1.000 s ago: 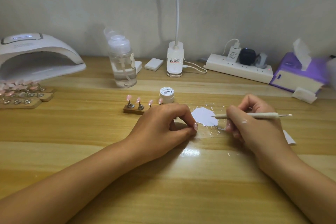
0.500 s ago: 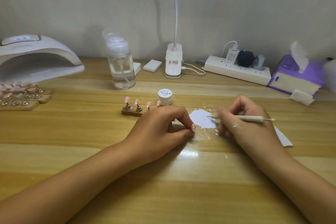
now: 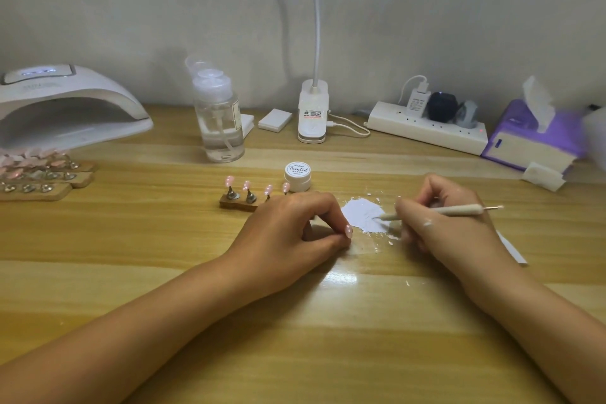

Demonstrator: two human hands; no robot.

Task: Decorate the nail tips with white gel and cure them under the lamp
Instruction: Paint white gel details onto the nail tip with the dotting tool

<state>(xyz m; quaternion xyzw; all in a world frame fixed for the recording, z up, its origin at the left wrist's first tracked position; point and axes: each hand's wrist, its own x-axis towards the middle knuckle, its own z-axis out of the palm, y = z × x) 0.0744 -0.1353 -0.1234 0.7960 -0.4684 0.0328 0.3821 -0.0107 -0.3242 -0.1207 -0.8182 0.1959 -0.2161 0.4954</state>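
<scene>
My right hand (image 3: 449, 223) grips a slim white dotting tool (image 3: 459, 209), and its front tip touches a smear of white gel (image 3: 362, 216) on the table. My left hand (image 3: 292, 229) rests on the table left of the smear. Its thumb and forefinger pinch what looks like a small pink nail tip (image 3: 348, 231). Behind it a wooden holder (image 3: 233, 202) carries several pink nail tips (image 3: 229, 181) on metal posts, partly hidden by my knuckles. A small white gel jar (image 3: 297, 176), lid on, stands beside it. The white curing lamp (image 3: 69, 108) sits at the far left.
More wooden strips of nail tips (image 3: 42, 175) lie in front of the lamp. At the back stand a clear pump bottle (image 3: 219, 125), a clip lamp base (image 3: 313, 115), a power strip (image 3: 426, 129) and a purple tissue box (image 3: 531, 138). White paper (image 3: 513, 248) shows behind my right wrist.
My right hand has moved left with the tool, bringing its tip from the smear's right edge into the white gel. My left hand has stayed put.
</scene>
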